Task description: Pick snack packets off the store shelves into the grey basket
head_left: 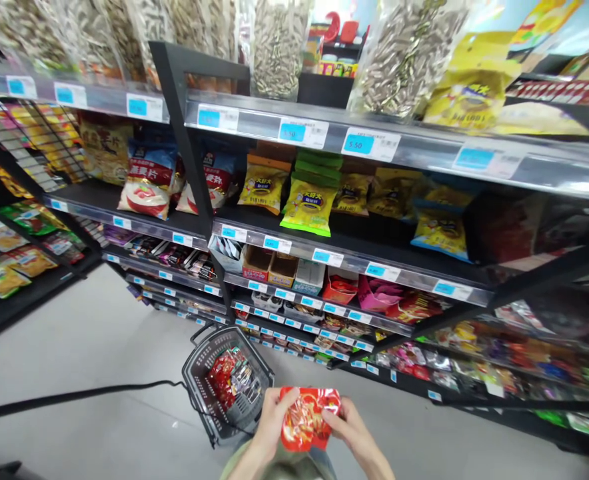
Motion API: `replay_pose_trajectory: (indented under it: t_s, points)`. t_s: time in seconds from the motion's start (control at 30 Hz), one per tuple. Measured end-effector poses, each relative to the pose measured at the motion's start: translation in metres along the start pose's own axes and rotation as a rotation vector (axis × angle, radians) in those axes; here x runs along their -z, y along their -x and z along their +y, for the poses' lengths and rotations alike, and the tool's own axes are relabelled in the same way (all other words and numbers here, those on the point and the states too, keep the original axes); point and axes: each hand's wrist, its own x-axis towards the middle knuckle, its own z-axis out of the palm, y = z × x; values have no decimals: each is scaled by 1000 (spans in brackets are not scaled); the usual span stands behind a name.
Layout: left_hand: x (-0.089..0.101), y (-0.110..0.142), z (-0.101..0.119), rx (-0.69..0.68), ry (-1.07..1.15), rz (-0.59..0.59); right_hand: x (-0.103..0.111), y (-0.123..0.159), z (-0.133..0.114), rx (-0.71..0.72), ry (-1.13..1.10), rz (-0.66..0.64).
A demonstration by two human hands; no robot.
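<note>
Both of my hands hold a shiny red snack packet (306, 421) low in the view, in front of my body. My left hand (275, 415) grips its left edge with the thumb on top. On the right edge, my right hand (347, 427) pinches it, thumb across the front. Food is pictured on the packet; its lettering is too blurred to read. Just left of my hands, a grey plastic shopping basket (205, 407) stands on the floor with red packets (224, 373) and silvery packets (246, 380) inside.
Black store shelves (374, 243) with blue-and-white price tags run across ahead. They carry yellow snack bags (308, 200), oatmeal bags (147, 177) and large clear bags of seeds (409, 57). A dark strap (99, 390) stretches left from the basket over the grey floor (99, 333). Another shelf (19, 293) stands left.
</note>
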Motion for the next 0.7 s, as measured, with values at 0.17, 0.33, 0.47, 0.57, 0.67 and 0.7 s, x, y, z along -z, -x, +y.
replay_pose_trajectory:
  t_s: [0.17,0.33,0.47,0.57,0.67,0.7]
  points:
    - [4,-2,3,-23,-99,-68,-11,11,-16,-20,-82,59]
    - [6,-4,10,-24,-113,-101,-14,4,-21,26,-46,-26]
    - [8,-5,11,-49,-119,-40,-12,-2,-19,52,-19,-115]
    - [8,-9,11,-62,-191,-95,-14,-3,-23,37,-33,-109]
    - [8,-10,21,-211,-346,-166,-15,-3,-29,45,-35,-71]
    - [9,-7,28,-313,-418,-161,-15,-3,-30,56,-32,-54]
